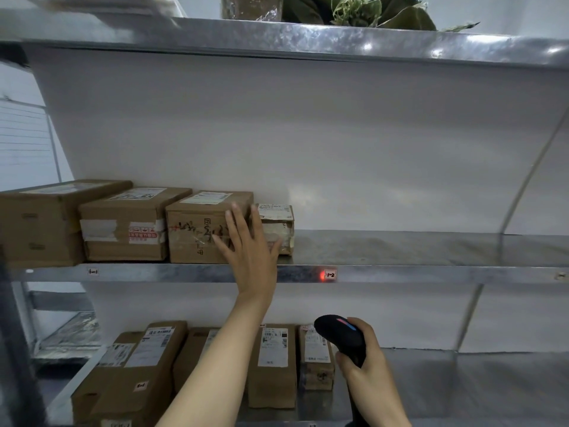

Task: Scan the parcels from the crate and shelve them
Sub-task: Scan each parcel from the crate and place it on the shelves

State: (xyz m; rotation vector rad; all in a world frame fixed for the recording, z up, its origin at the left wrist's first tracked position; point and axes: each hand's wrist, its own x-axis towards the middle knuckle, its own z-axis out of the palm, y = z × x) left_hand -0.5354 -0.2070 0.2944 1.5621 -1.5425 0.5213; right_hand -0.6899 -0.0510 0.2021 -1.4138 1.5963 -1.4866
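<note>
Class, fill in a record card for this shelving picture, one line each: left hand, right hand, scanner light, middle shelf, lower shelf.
left hand: open, fingers straight, laid against the scribbled box and the small parcel beside it
right hand: grips the black scanner, aimed up at the shelf edge
scanner light: red spot on the shelf edge, next to the label 1-2
middle shelf: four cardboard parcels in a row at the left
lower shelf: several labelled parcels, standing side by side
</note>
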